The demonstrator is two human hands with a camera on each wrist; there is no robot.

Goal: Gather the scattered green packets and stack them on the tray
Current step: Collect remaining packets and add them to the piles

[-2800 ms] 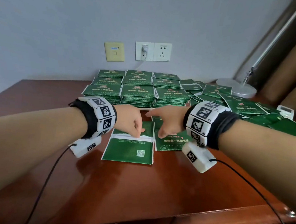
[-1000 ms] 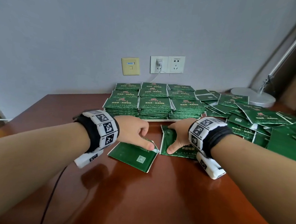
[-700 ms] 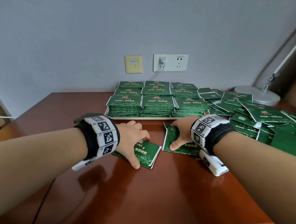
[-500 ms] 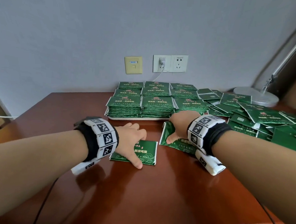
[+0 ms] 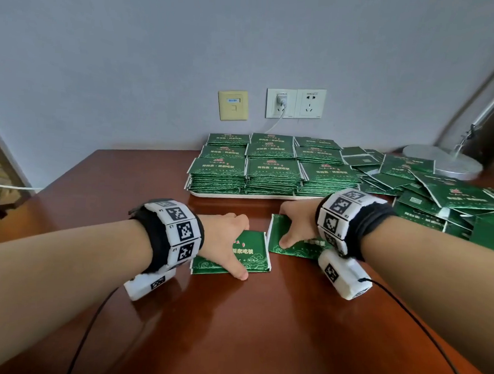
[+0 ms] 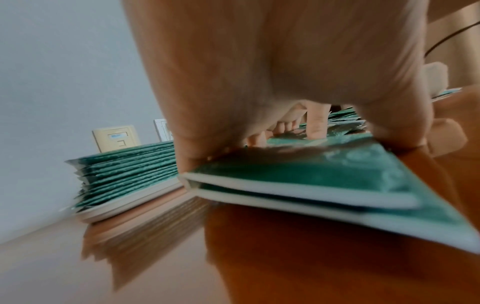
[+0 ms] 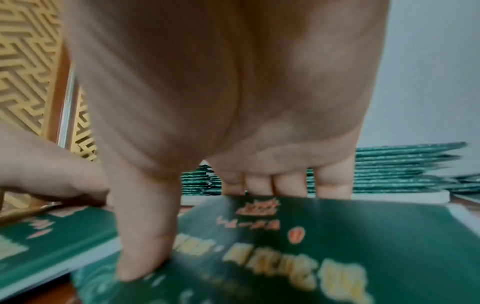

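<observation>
Two green packets lie side by side on the brown table (image 5: 261, 317), just in front of the white tray (image 5: 239, 196). My left hand (image 5: 238, 245) arches over the left packet (image 5: 253, 256), thumb at its near edge and fingers at its far edge. In the left wrist view this is a small stack of two packets (image 6: 311, 176). My right hand (image 5: 288, 228) holds the right packet (image 5: 297, 249), the thumb (image 7: 140, 257) pressing on its printed face (image 7: 337, 236) and the fingers curled over the far edge. Several neat packet stacks (image 5: 272, 171) fill the tray.
A loose heap of green packets (image 5: 442, 193) covers the table's right side, next to a round lamp base (image 5: 444, 161). Wall sockets (image 5: 295, 103) sit above the tray. Wrist cables trail toward the table's front edge.
The left packet was turned from its QR-code back to its printed face and squared up under my left hand. My right hand shifted slightly on its packet.
</observation>
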